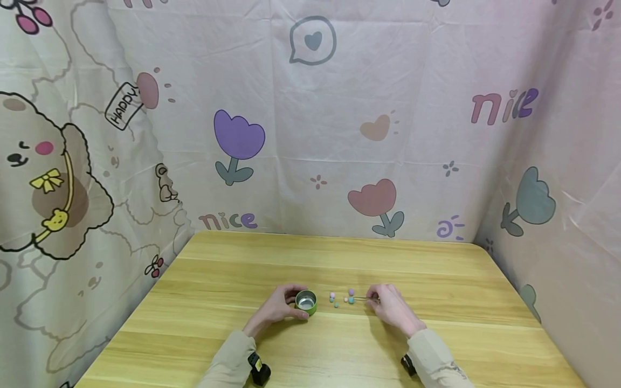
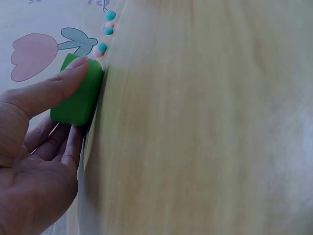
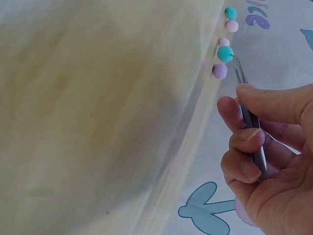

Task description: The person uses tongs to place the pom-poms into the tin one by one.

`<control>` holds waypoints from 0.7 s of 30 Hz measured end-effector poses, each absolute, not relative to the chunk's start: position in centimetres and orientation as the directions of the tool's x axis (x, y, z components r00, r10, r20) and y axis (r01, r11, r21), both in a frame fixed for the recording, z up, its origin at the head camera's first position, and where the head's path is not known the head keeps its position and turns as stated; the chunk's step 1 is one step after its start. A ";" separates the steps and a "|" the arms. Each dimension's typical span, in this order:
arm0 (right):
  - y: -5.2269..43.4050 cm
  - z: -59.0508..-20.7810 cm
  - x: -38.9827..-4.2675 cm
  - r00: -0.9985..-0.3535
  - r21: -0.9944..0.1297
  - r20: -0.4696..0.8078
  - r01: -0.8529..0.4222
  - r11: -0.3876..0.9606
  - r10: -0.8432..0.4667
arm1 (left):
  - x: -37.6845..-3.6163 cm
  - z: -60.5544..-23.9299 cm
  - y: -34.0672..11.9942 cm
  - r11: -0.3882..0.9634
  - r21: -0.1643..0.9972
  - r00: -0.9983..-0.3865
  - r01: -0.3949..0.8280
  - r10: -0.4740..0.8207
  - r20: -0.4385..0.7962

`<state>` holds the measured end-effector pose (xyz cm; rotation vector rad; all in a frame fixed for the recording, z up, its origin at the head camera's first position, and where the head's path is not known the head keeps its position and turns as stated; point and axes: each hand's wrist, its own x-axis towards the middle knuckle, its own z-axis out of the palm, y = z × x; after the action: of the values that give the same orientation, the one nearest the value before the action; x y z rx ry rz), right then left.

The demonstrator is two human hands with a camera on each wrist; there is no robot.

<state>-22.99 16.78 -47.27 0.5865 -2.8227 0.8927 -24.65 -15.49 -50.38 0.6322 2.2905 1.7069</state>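
Note:
On the left, my left hand (image 1: 280, 307) holds a small green tin (image 1: 315, 308) with its open top up and a bare silvery inside. Thumb and fingers sit on opposite sides of the tin, as the left wrist view also shows. My right hand (image 1: 392, 308) grips slim metal tweezers (image 3: 250, 115) with bent tips. Those tips are right at a teal pom-pom (image 3: 225, 54). Close beside it are a purple pom-pom (image 3: 220, 71) and a pale pink one (image 3: 224, 42). Nearer the tin lie a pink pom-pom (image 1: 332, 295) and a small teal one (image 1: 336, 305).
All of this is on a light wooden table (image 1: 233, 264). A printed cloth (image 1: 301, 118) hangs behind it and along both sides. Each wrist wears a black camera strap, such as the left wrist's device (image 1: 259, 371).

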 end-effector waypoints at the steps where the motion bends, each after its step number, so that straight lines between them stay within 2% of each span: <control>1: 16.8 -47.3 -23.0 -0.918 -0.527 0.231 -0.397 0.751 -0.323 | -24.6 -50.4 -15.5 0.235 0.949 -0.884 0.210 0.460 0.081; 21: 16.0 -45.8 -22.6 -0.928 -0.538 0.241 -0.372 0.757 -0.286 | -24.4 -50.2 -15.5 0.231 0.954 -0.887 0.193 0.456 0.069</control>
<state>-22.56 16.00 -45.76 0.5291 -2.8081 0.9052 -24.44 -15.49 -50.19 0.6139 2.2782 1.7131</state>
